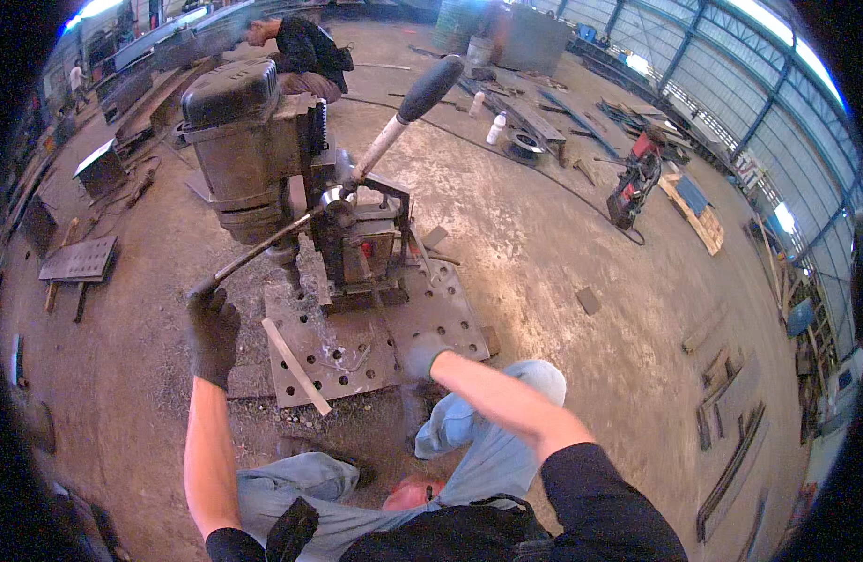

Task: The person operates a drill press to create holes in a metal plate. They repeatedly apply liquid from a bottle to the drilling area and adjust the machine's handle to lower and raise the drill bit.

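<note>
A magnetic drill stands on a steel plate with rows of round holes. My left hand, in a dark glove, is closed round the grip of one spoke of the feed handle. Another spoke with a black grip points up to the right. The drill bit reaches down at the plate's left part. Low over the plate's near right part is my gloved right hand; it is smeared by motion, so its fingers do not show clearly. A flat pale strip lies across the plate's left edge.
Metal shavings cover the floor left of the plate. Behind the drill a person in dark clothes bends down. A cable runs across the floor to a red machine. Steel bars lie at right.
</note>
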Demonstrator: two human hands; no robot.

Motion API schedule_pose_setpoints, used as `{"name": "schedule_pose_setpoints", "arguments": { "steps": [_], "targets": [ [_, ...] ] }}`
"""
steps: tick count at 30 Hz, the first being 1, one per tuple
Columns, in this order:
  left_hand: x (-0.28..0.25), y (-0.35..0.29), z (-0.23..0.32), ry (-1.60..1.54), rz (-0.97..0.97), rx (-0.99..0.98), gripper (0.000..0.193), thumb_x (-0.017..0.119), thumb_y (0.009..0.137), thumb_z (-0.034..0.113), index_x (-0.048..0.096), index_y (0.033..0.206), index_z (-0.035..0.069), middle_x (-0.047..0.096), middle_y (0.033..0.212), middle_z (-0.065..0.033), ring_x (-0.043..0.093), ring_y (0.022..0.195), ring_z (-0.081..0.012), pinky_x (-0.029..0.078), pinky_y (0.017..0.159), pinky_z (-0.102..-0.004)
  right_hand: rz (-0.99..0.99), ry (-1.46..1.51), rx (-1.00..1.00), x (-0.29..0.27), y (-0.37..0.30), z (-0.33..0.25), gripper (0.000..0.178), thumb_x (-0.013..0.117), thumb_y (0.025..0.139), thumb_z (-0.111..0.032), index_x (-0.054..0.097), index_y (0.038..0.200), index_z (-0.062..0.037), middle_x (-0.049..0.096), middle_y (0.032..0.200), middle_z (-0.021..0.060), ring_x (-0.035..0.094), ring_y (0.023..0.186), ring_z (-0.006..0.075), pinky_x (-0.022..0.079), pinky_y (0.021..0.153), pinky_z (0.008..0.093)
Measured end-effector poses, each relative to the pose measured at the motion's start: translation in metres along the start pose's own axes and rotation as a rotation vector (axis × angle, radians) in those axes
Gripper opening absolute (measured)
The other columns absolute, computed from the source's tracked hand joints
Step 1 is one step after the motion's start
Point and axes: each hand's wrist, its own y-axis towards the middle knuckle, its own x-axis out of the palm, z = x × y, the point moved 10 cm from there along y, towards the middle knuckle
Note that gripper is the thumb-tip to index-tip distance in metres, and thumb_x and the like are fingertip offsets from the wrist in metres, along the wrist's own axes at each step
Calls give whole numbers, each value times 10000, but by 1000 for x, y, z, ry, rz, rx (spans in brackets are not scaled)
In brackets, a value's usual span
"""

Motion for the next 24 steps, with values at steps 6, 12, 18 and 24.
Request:
{"name": "schedule_pose_setpoints", "arguments": {
  "steps": [6,12,18,24],
  "targets": [
    [-4,-6,12,428,38,97,311,540,955,277,565,1261,225,571,1226,4,529,1060,-153,449,858,-297,1332,-361,-490,-367,-174,-83,263,588,797,-242,640,1004,-88,622,879,114,635,813,294,486,719,406],
    [17,-12,17,628,-84,223,560,575,869,-12,426,1388,135,517,1360,-46,496,1244,-188,421,1026,-366,997,-636,136,-459,-168,-4,365,613,857,-457,720,981,-131,676,981,105,668,931,271,548,687,479],
    [36,-15,48,1546,-66,399,609,580,886,35,390,1458,118,490,1422,-81,514,1225,-210,444,1014,-367,766,-505,297,-449,-162,24,467,575,879,-541,717,944,-101,685,976,131,693,930,274,577,727,456],
    [-6,-14,99,115,143,108,450,440,1018,264,456,1446,129,572,1334,-97,576,1036,-179,489,906,-339,665,-310,373,-368,-175,112,462,618,855,-546,673,983,-105,676,956,133,689,897,273,555,726,448]
  ]
}}
